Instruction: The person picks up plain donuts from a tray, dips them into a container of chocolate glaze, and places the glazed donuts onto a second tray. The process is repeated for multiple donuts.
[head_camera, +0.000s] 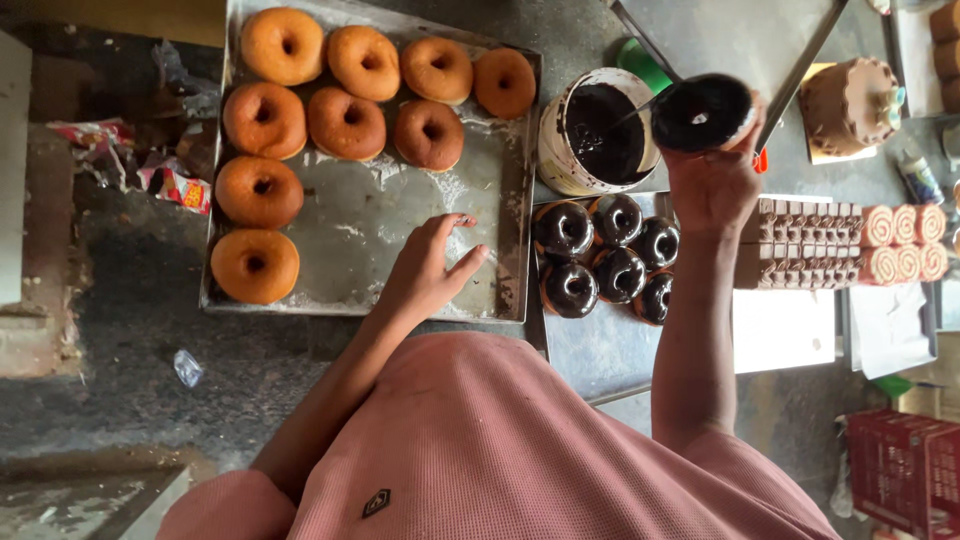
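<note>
Holding a chocolate-glazed doughnut (702, 112) above the glaze tub (597, 130), the right hand (715, 180) is closed around its underside and rim, glazed face up. The doughnut is judged light, soft and easily dented; the wet coating is judged sticky and liable to smear, so hold is best taken on the unglazed base and sides only. The left hand (428, 268) is open and empty, its fingers (452, 226) spread flat on the bare part of the floured metal tray (400, 215), near nine plain doughnuts (345, 123).

Six finished glazed doughnuts (605, 255) are packed touching on a second tray (585, 345), whose nearer part is free. Raised tray rims and the tub wall stand close on either side. A utensil appears to rest in the tub, though this is not clearly seen.
</note>
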